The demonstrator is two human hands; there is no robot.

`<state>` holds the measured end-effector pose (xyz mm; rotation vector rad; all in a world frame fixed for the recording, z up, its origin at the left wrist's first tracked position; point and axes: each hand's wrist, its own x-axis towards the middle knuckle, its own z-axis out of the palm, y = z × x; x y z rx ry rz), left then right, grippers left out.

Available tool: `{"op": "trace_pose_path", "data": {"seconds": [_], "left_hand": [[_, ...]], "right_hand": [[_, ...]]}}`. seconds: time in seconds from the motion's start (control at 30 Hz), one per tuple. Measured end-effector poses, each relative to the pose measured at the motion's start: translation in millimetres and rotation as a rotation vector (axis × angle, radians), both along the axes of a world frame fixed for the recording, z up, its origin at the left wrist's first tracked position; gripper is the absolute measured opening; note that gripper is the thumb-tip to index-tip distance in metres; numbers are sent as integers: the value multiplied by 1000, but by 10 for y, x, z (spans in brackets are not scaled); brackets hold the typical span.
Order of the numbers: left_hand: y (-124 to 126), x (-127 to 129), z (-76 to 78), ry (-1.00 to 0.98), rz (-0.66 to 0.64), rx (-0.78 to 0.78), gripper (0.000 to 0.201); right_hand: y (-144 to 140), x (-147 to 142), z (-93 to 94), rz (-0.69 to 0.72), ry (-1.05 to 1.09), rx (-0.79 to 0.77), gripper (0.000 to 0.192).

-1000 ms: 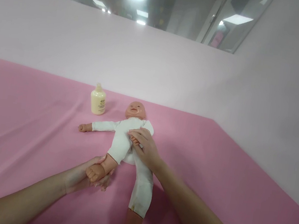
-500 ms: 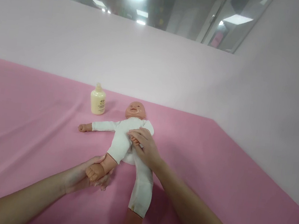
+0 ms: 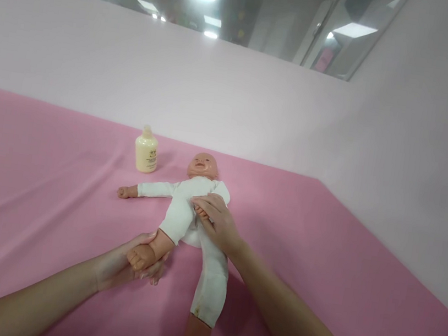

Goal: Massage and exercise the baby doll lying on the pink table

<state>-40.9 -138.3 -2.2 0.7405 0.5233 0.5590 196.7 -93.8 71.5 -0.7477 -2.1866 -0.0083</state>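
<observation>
A baby doll (image 3: 185, 207) in a white cloth suit lies on its back, head away from me. My left hand (image 3: 139, 262) is wrapped from below round the bare lower leg (image 3: 161, 244) on the doll's left-hand side in view; its foot rests over my palm. Across the belly, my right hand (image 3: 216, 220) closes over a small doll hand (image 3: 201, 212), whose fingers peep out beneath mine. My wrist hides most of that arm. The other doll arm (image 3: 156, 189) stretches out to the left. Its second leg (image 3: 211, 288) points toward me, with the foot partly cut off by the frame.
A pale yellow pump bottle (image 3: 147, 150) stands left of the doll's head. Pink sheeting (image 3: 55, 211) with creases covers the surface. Behind it rises a white wall (image 3: 178, 78) with a reflecting window (image 3: 238, 8) above, and another wall (image 3: 416, 162) closes the right side.
Both hands keep their hold on the doll. The held leg and the leg nearest me have shifted very slightly left.
</observation>
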Motion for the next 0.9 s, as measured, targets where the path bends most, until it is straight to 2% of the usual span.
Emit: {"op": "trace_pose_path", "data": {"seconds": [0.2,0.4,0.77,0.9], "left_hand": [[4,6,11,-8,5,23,59],[-9,-2,79,-5,7,29,56],[-18,11,95,20,20,43,56],[-9,6,59,15,-9,18,57]], "right_hand": [[-12,-12,7,-13,18,-31,32],[-5,-18,1,-13,46,-24,32],[-16,-34,17,-6,42,-6,32],[-27,-34,23,-7,32,-16,33]]}}
